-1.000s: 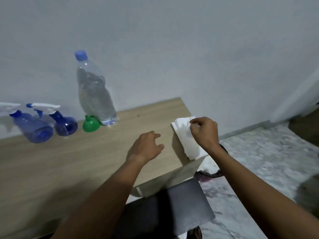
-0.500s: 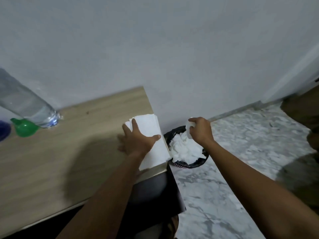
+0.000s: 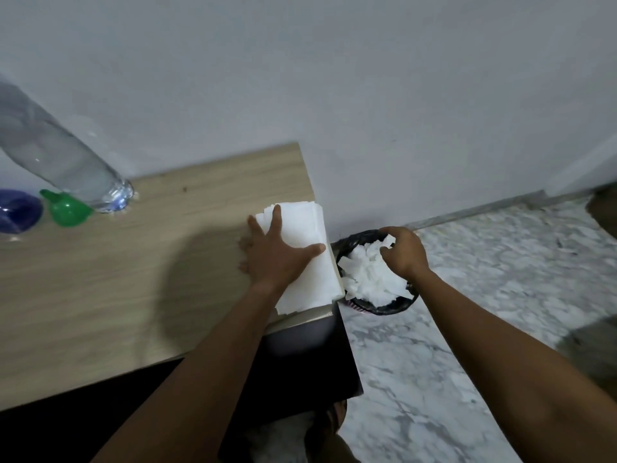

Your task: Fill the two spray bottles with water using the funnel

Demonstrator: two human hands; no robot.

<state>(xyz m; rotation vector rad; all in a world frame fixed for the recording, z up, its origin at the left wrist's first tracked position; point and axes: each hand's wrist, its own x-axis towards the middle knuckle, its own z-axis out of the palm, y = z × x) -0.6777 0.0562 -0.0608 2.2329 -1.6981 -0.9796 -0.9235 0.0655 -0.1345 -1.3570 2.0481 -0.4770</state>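
Wooden table (image 3: 100, 295), trouble at its right edge

Pale wood ends just ahead of the person. Nearest me, the left hand (image 3: 277, 259) lies flat with fingers spread, pressing a stack of white tissues (image 3: 307, 225) whose corner overhangs the table's right edge. At three o'clock from it, low over the marble floor, the right hand (image 3: 405, 253) hangs above a black-lined bin (image 3: 384, 309) heaped with crumpled tissue. Its fingers curl downward, and I cannot tell whether they pinch a piece or nothing.

If the left hand drags as it lifts, I'd expect the stack to slide off into the bin.

Farther off, at ten o'clock, the green funnel (image 3: 68, 208) lies just beside the clear water bottle (image 3: 66, 162). One blue spray bottle (image 3: 18, 210) is cut by the picture's left side, and the second is out of view. The water bottle's top is out of view too. A blind reach back could knock it over, and if it is uncapped it would spill.
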